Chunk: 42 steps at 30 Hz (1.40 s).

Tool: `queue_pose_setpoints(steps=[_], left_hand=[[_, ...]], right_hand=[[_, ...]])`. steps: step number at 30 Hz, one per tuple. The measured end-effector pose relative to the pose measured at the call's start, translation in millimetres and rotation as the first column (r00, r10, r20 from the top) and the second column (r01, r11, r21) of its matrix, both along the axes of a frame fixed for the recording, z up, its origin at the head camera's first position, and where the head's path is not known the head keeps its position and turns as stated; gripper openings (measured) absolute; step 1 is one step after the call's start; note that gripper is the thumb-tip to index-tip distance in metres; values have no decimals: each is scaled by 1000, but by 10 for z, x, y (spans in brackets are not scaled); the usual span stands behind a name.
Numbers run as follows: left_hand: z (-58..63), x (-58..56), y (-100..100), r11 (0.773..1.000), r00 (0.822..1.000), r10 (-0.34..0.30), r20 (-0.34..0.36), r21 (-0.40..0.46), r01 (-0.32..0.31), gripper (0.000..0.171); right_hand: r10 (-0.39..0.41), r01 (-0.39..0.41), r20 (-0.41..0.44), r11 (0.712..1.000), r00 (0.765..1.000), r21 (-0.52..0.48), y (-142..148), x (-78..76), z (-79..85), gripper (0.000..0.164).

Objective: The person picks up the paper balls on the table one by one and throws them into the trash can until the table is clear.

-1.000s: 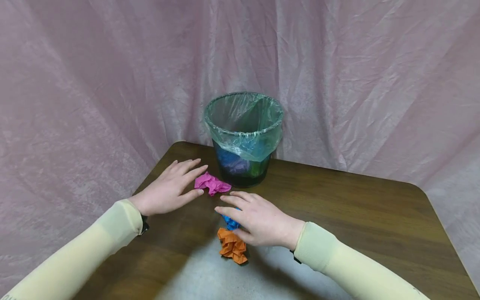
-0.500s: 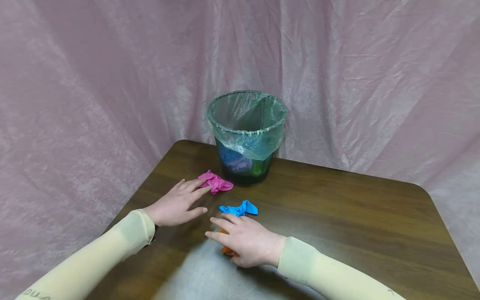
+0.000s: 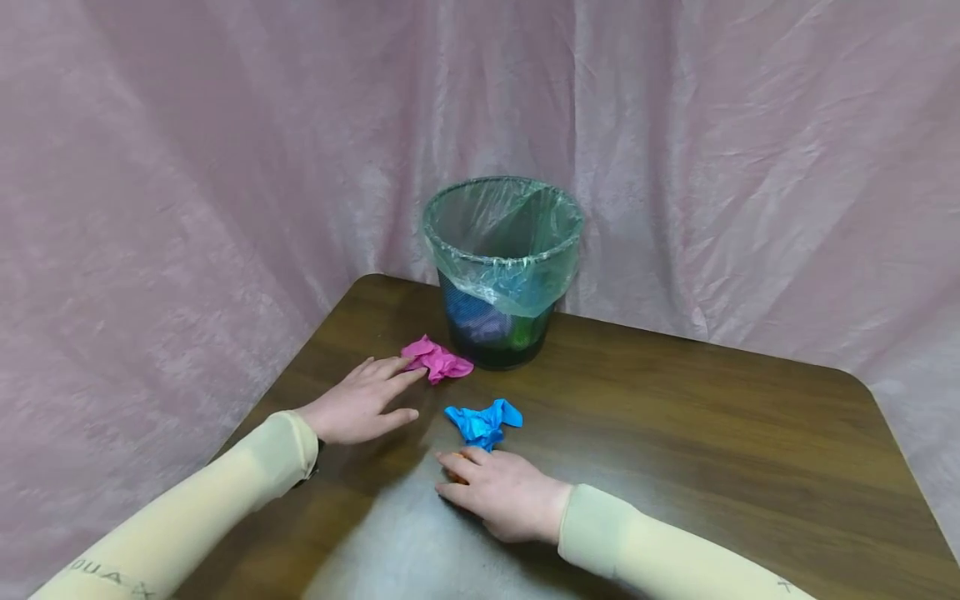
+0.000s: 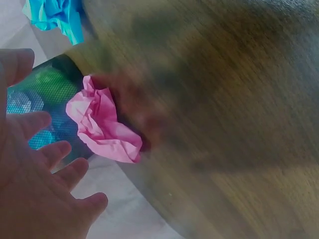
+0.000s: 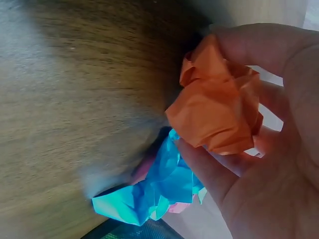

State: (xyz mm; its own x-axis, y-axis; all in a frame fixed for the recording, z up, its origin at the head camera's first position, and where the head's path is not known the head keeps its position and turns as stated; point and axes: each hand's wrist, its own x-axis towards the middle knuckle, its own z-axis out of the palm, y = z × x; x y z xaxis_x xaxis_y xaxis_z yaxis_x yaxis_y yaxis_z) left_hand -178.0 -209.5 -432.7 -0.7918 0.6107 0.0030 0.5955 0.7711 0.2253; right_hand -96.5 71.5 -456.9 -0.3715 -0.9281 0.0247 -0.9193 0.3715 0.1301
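Note:
My right hand (image 3: 513,497) curls its thumb and fingers round a crumpled ball of orange paper (image 5: 217,107) low over the table. From the head the hand hides most of the ball. A crumpled piece of blue paper (image 3: 483,423) lies just beyond that hand's fingers, with one fingertip right at its edge in the right wrist view. My left hand (image 3: 360,406) is spread with straight fingers and holds nothing. Its fingertips overlap the near side of a crumpled pink paper (image 3: 437,361) in the head view, while the left wrist view shows this paper (image 4: 102,124) beyond the fingers.
A mesh wastebasket (image 3: 487,321) with a green plastic liner (image 3: 517,283) stands at the back of the table, just behind the pink paper. Coloured contents show through its mesh. The brown wooden table (image 3: 712,433) ends at a pink curtain (image 3: 225,167).
My right hand has drawn back from over the blue paper to the orange paper and gripped it. The left hand has come slightly back towards me, still spread.

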Motion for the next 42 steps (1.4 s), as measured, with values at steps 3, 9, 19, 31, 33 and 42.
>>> queue_pose_setpoints(steps=[3, 9, 19, 31, 33, 42], left_hand=[[-10, -38, 61, 1000, 1000, -18, 2, 8, 18, 70], [24, -56, 137, 1000, 999, -27, 24, -2, 27, 70], [114, -33, 336, 994, 994, -105, -9, 19, 105, 70], [361, -36, 749, 972, 975, -223, -19, 66, 224, 68], [415, -27, 818, 969, 970, -240, -30, 50, 241, 68], [625, 11, 1055, 952, 948, -306, -89, 1, 308, 64]], right_hand=[[-9, 9, 10, 1000, 1000, 16, 55, 14, 12, 40], [15, -12, 93, 999, 996, -34, 121, 43, -16, 14], [12, 11, 170, 992, 985, -129, 321, -3, -4, 4], [-170, 227, 265, 953, 949, -202, 1049, -171, 499, 18], [-183, 243, 253, 943, 950, -227, 1171, -209, 595, 22], [-249, 288, 162, 910, 955, -297, 1552, -330, 1074, 30]])
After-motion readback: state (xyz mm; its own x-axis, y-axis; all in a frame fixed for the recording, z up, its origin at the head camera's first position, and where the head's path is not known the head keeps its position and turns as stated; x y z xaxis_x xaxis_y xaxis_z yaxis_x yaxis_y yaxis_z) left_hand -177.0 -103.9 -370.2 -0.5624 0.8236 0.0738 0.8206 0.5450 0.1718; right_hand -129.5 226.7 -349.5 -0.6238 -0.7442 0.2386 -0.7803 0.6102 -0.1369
